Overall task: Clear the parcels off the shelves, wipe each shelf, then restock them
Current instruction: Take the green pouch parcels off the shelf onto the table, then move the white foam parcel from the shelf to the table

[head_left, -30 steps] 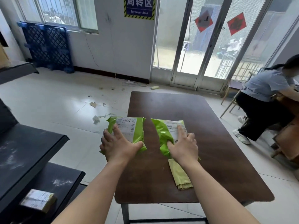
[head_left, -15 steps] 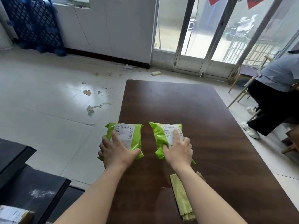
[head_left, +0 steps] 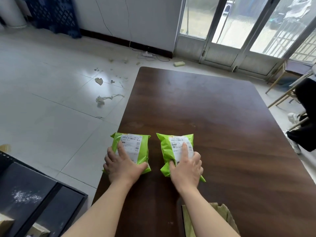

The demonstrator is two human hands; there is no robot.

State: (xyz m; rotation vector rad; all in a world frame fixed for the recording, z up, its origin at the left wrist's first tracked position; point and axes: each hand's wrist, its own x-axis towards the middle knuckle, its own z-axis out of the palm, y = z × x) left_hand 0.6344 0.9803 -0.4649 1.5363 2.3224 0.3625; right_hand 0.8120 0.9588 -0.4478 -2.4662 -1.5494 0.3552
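Observation:
Two green plastic parcels with white labels lie side by side on the dark wooden table (head_left: 213, 103), near its left front. My left hand (head_left: 122, 165) grips the near end of the left green parcel (head_left: 135, 144), which sits at the table's left edge. My right hand (head_left: 186, 168) holds the right green parcel (head_left: 172, 149), index finger stretched along its label. Black dusty shelves (head_left: 35, 195) stand at the lower left.
A yellow-green cloth (head_left: 213, 221) lies on the table by my right forearm. A cardboard parcel (head_left: 6, 224) sits on the low shelf. Paper scraps (head_left: 100, 100) litter the tiled floor. A seated person (head_left: 306, 117) and a chair are at the table's right.
My view has tilted down and closer to the table. Both parcels have come down onto the table surface, further in from its near edge, with my hands still on them.

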